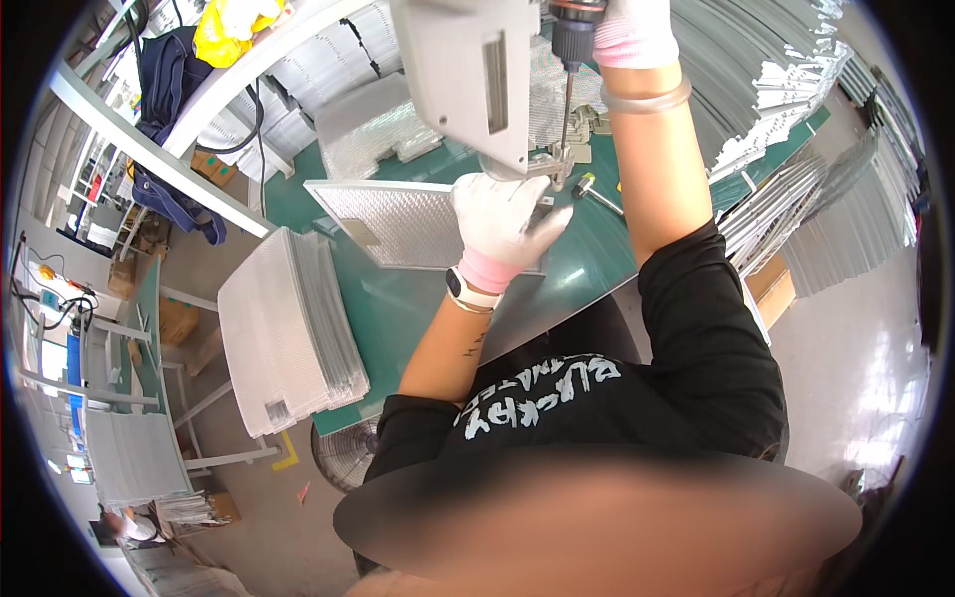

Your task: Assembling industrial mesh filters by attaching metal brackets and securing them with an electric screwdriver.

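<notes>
My left hand, in a white glove with a pink cuff, has its thumb spread from its fingers. It lies over the right part of a silver mesh panel with a light frame, tilted on the green table. Its fingertips are close beside the small metal jig under a grey machine housing; contact there cannot be made out. At the top edge my gloved right hand, partly cut off, is closed round a black power screwdriver. Its long bit points down to the jig.
A stack of pale panels stands at the table's left edge. More stacked panels rise at the right. Right of the jig lies a tool with a yellow-green end. Wrapped sheets lie behind the panel. A floor fan stands below the table.
</notes>
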